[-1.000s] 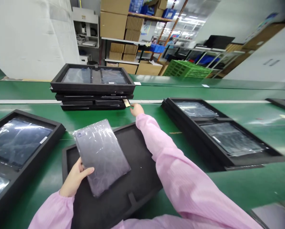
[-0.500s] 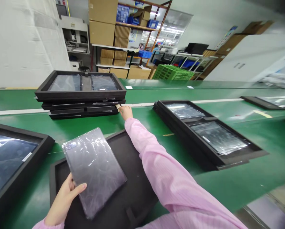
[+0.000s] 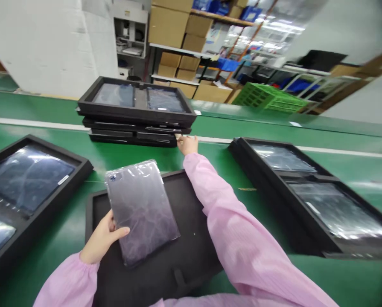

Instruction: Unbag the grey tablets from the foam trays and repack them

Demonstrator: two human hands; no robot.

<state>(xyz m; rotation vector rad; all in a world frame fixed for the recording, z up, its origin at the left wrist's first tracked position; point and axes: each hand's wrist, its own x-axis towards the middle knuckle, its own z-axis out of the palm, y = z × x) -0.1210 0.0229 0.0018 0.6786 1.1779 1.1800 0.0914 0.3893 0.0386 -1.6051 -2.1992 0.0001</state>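
Note:
My left hand (image 3: pixel 101 235) is closed on the edge of a grey tablet (image 3: pixel 144 211) in clear plastic film, thumb on its back. The tablet's back and camera corner face me, tilted above a black foam tray (image 3: pixel 195 217). Stretched far forward, my right hand (image 3: pixel 188 145) has its fingers closed at the right end of a stack of black trays (image 3: pixel 136 113). A small pale piece (image 3: pixel 178 136) shows at those fingertips, too small to name. Two wrapped tablets lie in the top tray of that stack.
Left of me lies another black tray (image 3: pixel 56 194) holding wrapped tablets. To the right, a tray (image 3: pixel 264 183) holds two more. All rest on a green work surface (image 3: pixel 114 160). Behind stand green crates (image 3: pixel 267 97), cardboard boxes (image 3: pixel 170 25) and shelving.
The view has swung left, so the scene sits further right. My left hand still holds the tablet, and my right hand stays at the stack's right end.

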